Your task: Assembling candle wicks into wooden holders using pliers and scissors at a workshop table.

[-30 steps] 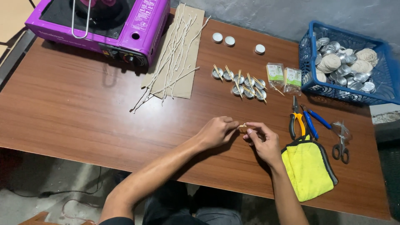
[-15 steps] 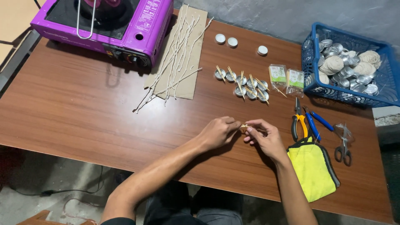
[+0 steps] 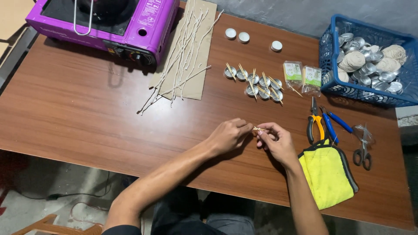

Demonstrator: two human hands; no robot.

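Wooden stick [image 3: 260,129] pinched between left hand [image 3: 228,135] and right hand [image 3: 275,140].

**Colours and patterns on the work surface**

The table [image 3: 78,109] is reddish-brown with a fine wood-grain pattern. The portable stove [image 3: 104,21] is bright purple with a black top and a silver wire handle. Pale cream wicks [image 3: 183,56] lie on a tan cardboard sheet [image 3: 198,85]. The small metal cups [image 3: 257,82] are silver, crossed by light wooden sticks. The basket [image 3: 370,93] is blue with an open lattice pattern. The two packets [image 3: 302,76] are clear with green labels. One pair of pliers [image 3: 314,124] has orange-and-black handles; the other pliers [image 3: 335,124] have blue handles. The folded cloth [image 3: 328,174] is yellow with dark grey edging.
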